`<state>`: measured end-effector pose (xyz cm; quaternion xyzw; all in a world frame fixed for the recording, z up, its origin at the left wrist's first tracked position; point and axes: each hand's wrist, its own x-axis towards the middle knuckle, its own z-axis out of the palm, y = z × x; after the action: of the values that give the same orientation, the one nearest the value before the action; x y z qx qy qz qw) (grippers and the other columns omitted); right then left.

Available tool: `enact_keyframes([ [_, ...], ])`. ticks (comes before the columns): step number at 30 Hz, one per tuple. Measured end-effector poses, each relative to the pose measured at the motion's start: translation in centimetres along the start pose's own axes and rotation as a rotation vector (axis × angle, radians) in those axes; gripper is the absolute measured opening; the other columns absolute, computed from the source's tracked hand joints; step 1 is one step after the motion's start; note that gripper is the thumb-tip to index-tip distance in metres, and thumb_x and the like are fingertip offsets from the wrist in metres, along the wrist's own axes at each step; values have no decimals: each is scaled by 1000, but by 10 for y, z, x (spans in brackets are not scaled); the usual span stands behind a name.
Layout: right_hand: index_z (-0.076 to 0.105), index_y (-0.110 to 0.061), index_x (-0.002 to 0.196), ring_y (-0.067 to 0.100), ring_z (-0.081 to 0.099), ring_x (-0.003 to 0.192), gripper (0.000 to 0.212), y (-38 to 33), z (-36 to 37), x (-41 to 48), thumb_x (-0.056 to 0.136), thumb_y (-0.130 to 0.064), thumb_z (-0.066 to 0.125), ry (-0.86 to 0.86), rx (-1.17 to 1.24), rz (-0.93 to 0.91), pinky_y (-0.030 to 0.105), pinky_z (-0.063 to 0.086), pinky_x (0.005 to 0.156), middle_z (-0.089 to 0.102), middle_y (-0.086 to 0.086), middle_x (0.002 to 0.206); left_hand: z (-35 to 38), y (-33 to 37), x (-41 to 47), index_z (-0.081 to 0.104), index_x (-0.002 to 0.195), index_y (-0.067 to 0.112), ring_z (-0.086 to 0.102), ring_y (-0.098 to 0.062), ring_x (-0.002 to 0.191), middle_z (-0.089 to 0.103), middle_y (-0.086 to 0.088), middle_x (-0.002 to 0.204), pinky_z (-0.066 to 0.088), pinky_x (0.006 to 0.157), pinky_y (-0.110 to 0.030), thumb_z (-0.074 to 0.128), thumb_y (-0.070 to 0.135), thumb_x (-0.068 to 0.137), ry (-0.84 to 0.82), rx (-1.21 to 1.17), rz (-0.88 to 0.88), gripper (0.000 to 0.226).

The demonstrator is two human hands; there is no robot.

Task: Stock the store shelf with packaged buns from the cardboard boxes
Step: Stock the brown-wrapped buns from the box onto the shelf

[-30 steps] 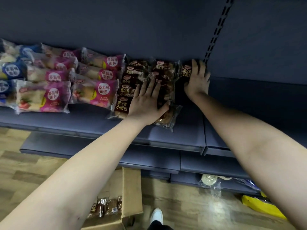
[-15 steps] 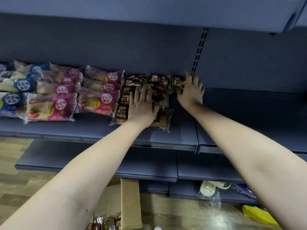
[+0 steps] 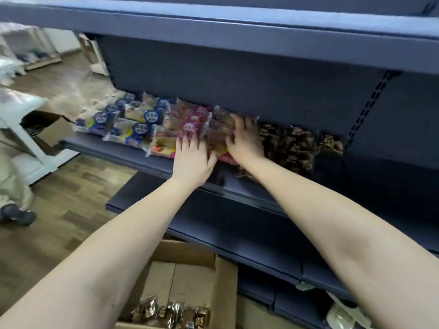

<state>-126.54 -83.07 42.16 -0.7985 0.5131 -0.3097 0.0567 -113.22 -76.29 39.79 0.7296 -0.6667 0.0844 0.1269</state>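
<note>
Pink bun packs lie in rows mid-shelf, on the dark blue shelf, between the blue bun packs to their left and the brown bun packs to their right.

Left hand: palm down on the front pink packs, fingers straight and slightly spread, pressing flat, gripping nothing.

Right hand: just beside the left, further in, at the pink row's right edge next to the brown packs. Fingers bent and spread, tips on a rear pink pack (whether they pinch the wrapper or only press, cannot tell).

Below the arms, an open cardboard box on the wooden floor, with a few brown packs along its near side.

Far left: a white stand and another person's shoe.
</note>
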Motion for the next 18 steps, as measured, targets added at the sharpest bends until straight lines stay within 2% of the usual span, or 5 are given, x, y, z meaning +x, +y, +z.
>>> enact_keyframes([
  [2,34,-9,144,31,28,138,55,-34,20,-4,91,-19,50,-48,27,-80,37,25,111,30,14,151,-9,-37,-11,42,139,0,31,-43,135,36,-24,147,17,112,-53,26,43,95,7,22,-83,64],
  [5,39,-11,141,30,38,132,51,-78,51,-16,91,-14,48,-114,125,-177,39,39,104,34,11,148,-12,-93,-33,34,145,7,25,-36,139,31,-17,151,13,114,-48,35,40,99,27,67,-185,56],
  [9,41,-7,139,28,35,134,49,-119,95,-44,90,-9,49,-242,144,-319,36,31,110,35,11,147,-2,-154,-74,47,136,7,40,-37,128,46,-16,141,27,107,-46,39,40,97,7,109,-289,51],
  [14,38,-8,142,26,30,137,49,-143,144,-91,94,-10,46,-407,139,-414,33,21,115,32,12,149,28,-200,-134,49,132,9,43,-35,124,50,-14,135,30,107,-45,38,39,96,-85,113,-395,48],
  [18,41,-10,140,25,38,133,47,-137,186,-129,94,-13,48,-524,162,-401,33,32,110,35,9,148,64,-214,-176,51,132,7,43,-35,125,51,-16,135,30,107,-45,39,37,96,-169,81,-411,48],
])
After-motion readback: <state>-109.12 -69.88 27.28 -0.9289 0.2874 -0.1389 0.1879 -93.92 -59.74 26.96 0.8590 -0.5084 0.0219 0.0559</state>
